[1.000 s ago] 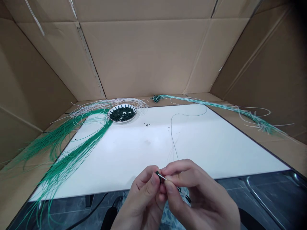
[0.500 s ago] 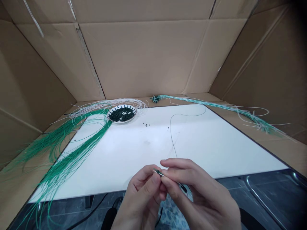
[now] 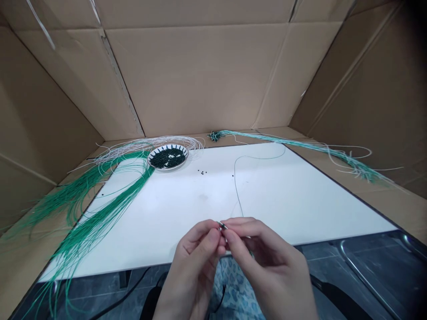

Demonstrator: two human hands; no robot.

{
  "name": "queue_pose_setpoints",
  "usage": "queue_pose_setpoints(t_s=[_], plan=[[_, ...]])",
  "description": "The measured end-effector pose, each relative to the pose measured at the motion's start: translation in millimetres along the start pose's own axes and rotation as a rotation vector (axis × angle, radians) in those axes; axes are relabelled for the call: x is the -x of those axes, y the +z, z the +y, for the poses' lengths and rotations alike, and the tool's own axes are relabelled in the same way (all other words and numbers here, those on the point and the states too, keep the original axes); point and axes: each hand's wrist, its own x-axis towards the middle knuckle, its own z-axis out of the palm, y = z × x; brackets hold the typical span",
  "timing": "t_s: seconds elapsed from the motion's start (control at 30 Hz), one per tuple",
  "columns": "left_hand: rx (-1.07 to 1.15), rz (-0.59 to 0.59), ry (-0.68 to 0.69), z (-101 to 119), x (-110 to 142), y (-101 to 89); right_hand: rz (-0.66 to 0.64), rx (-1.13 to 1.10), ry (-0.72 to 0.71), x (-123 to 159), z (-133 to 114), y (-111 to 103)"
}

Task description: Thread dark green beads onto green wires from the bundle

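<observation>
My left hand (image 3: 198, 251) and my right hand (image 3: 262, 253) meet above the table's near edge, fingertips almost touching. Pinched between them is a short bit of beaded cord (image 3: 222, 226), showing dark green with a white end. Fingers cover most of it, so its full shape is hidden. Both hands are closed, thumb against forefinger. A thin dark green cord (image 3: 237, 189) runs from behind my right fingers across the tabletop in a loose curve to the far right.
On the white table (image 3: 200, 231) stands a patterned plate (image 3: 185, 161) of dark beads. Several loose beads (image 3: 202, 172) lie nearby. Green cords (image 3: 116, 209) and white cords (image 3: 133, 146) spread at the left. A beaded bundle (image 3: 283, 141) lies along the back right. Cardboard walls (image 3: 200, 80) enclose the table.
Both hands have risen slightly. My right hand has shifted left and its fingers have drawn in closer around the beaded cord, of which less shows now.
</observation>
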Motion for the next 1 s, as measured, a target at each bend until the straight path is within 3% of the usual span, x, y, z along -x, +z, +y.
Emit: queue_pose_setpoints(t_s=[0.13,0.23,0.33,0.53,0.73,0.87,1.0], plan=[[0.085,0.063,0.161,-18,-43,-17.2,0.077,-0.063,0.207,-13,44,11],[0.110,0.105,0.199,-29,-70,-26.4,0.090,-0.105,0.246,-25,73,19],[0.134,0.137,0.217,-31,-78,-28.6,0.087,-0.148,0.265,-32,86,21],[0.134,0.185,0.148,-21,-72,-22.8,0.100,-0.197,0.298,-33,83,11],[0.095,0.163,0.116,-11,-63,-21.1,0.162,-0.143,0.260,-39,69,-23],[0.033,0.065,0.086,-8,-56,-24.3,0.127,-0.063,0.241,-38,56,-47],[-0.096,-0.105,-0.020,0,-44,-24.2,0.073,-0.003,0.203,-34,43,-58]])
